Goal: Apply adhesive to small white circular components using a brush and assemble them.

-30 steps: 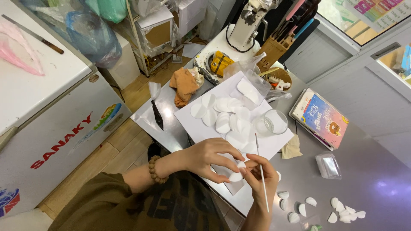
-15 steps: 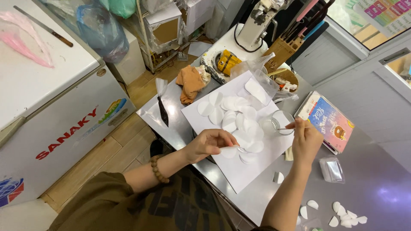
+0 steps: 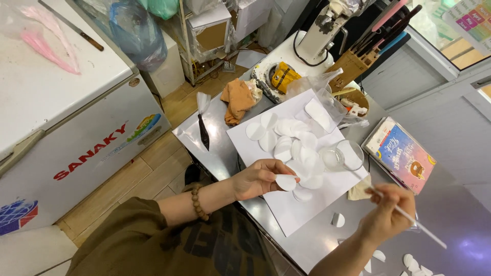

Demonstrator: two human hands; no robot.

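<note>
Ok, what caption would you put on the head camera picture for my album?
Left hand pinches a white teardrop-shaped petal; right hand holds a thin white brush.

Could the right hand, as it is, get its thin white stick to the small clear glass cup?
Probably yes. The right hand holds the thin white stick just beside the small clear glass cup, whose open top has nothing over it; only flat white petals lie around.

A single head-worn view looks steeply down from above the person's chest onto the grey table point(image 3: 220, 148), close enough that both forearms fill the lower edge. It faces forward and rightward across the table, taking in a white freezer point(image 3: 66, 112) at left and floorboards point(image 3: 148, 174) between.
</note>
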